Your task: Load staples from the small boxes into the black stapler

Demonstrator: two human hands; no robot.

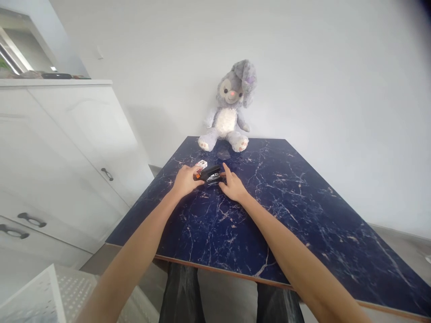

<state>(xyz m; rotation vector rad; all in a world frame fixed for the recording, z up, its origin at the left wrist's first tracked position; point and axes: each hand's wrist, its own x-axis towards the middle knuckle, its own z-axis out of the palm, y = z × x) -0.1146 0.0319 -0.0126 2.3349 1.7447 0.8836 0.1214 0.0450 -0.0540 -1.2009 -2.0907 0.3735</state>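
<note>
A black stapler (212, 172) with an orange patch at its left end lies across the far middle of the table. My left hand (184, 180) is closed on that left end, thumb on the near side and fingers on the far side. At the opposite end, my right hand (234, 186) pinches the stapler between thumb and a bent finger, while its index finger points away from me. Just behind my left fingers is a small white box (202, 164) with dark print, partly covered by that hand.
The blue marble-patterned table (276, 215) meets a pale wall at its far edge. A grey plush rabbit (226, 121) sits there, facing me. White cabinets (74, 134) with dark handles stand to the left, and a white perforated container (72, 291) is at the lower left.
</note>
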